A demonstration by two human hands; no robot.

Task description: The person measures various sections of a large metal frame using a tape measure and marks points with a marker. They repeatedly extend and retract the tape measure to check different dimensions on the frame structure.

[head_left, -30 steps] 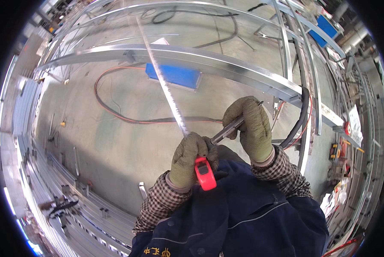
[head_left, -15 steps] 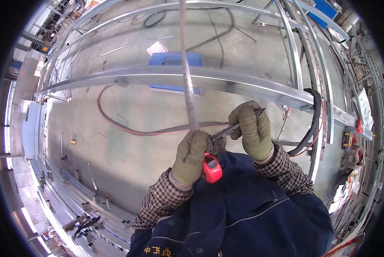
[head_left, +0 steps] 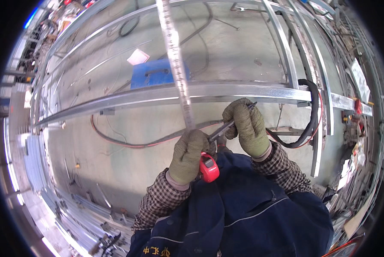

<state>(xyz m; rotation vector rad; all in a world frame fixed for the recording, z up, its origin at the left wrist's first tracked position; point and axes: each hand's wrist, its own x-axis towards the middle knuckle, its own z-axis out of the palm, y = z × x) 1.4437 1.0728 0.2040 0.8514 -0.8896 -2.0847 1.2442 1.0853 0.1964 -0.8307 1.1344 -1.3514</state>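
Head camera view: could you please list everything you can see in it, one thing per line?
Tape measure: one, red case, in the left hand; its pale blade runs up to the top edge.
Marker: one, dark, in the right hand, its tip by the blade.
Metal rail: one, silver, crossing just beyond the hands.
Metal frame bars: several, silver, upper right.
Blue case: one, on the floor behind the rail.
Hose: one, black, looped at right.
Cable: one, reddish, on the floor.
Metal profiles: a stack, silver, lower left.
Left hand: olive glove.
Right hand: olive glove.
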